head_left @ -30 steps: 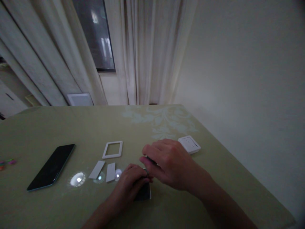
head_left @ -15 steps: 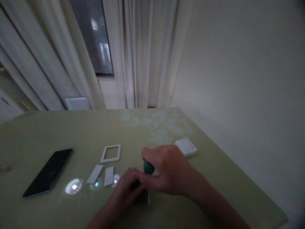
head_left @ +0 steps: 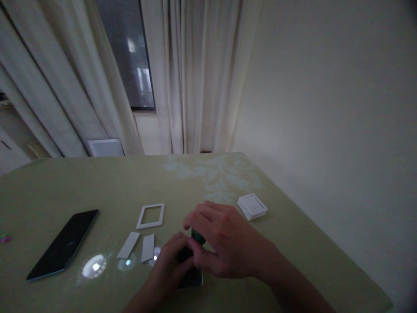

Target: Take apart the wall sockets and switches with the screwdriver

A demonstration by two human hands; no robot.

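My right hand (head_left: pixel 221 243) is closed round a small green-handled tool (head_left: pixel 197 237), held upright above a dark flat part (head_left: pixel 192 278) on the table. My left hand (head_left: pixel 172 261) rests on that dark part with its fingers curled over it, pinning it down. The tool's tip is hidden between the two hands. Just left of my hands lie two small white rectangular plates (head_left: pixel 128 244) (head_left: pixel 147 248). A white square frame (head_left: pixel 150 216) lies behind them.
A black phone (head_left: pixel 63 244) lies at the left on the olive tablecloth (head_left: pixel 97 182). A white wall socket unit (head_left: pixel 252 206) sits to the right of my hands. Curtains (head_left: pixel 202 74), a dark window and a wall stand behind the table. The table edge runs close along the right.
My right hand has drawn slightly nearer and lower over the dark part, and the green tool handle now shows between its fingers. The view has tilted a little. My left hand stays on the part.
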